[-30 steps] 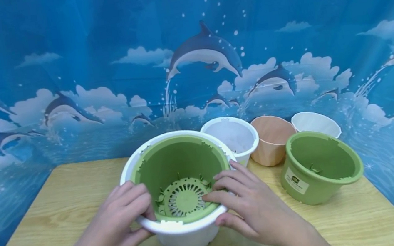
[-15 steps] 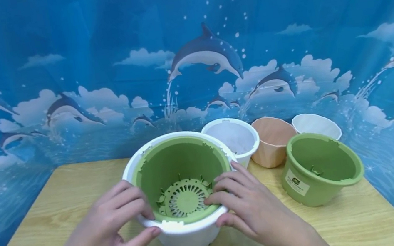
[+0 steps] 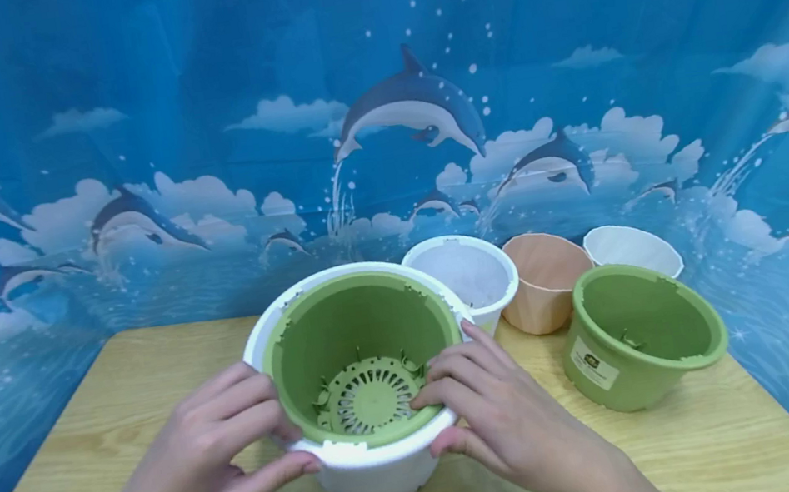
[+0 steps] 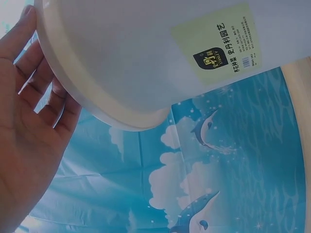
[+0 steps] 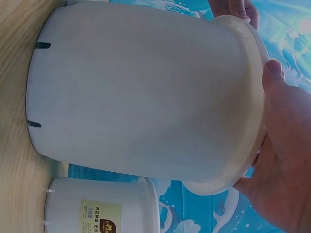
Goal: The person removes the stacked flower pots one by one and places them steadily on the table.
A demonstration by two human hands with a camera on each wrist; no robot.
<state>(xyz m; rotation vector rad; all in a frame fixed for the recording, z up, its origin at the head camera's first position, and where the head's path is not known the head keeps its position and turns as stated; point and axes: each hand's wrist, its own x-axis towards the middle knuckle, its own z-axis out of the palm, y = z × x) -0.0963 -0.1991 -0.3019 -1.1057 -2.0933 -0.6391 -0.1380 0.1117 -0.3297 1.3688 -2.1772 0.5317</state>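
Observation:
A green flowerpot (image 3: 361, 309) with a slotted base sits inside a larger white flowerpot (image 3: 380, 481), toward the front middle of the table. My left hand (image 3: 218, 443) grips the white rim at its near left, the thumb along the front edge. On the near right, my right hand (image 3: 502, 416) pinches the rims, its fingers reaching inside the green pot and its thumb on the white rim. The left wrist view shows a pale green label (image 4: 218, 46) on the white pot's outer wall. In the right wrist view the white wall (image 5: 146, 92) is plain.
Behind to the right stand a smaller white pot (image 3: 461, 274), a terracotta-coloured pot (image 3: 542, 301), a white faceted pot (image 3: 633, 250) and a labelled green pot (image 3: 611, 384). A blue dolphin-print curtain (image 3: 188, 73) hangs behind the wooden table (image 3: 91, 457).
My left hand has shifted slightly left along the rim, and its thumb now lies straighter at the front edge. The right hand and the pots look nearly unmoved.

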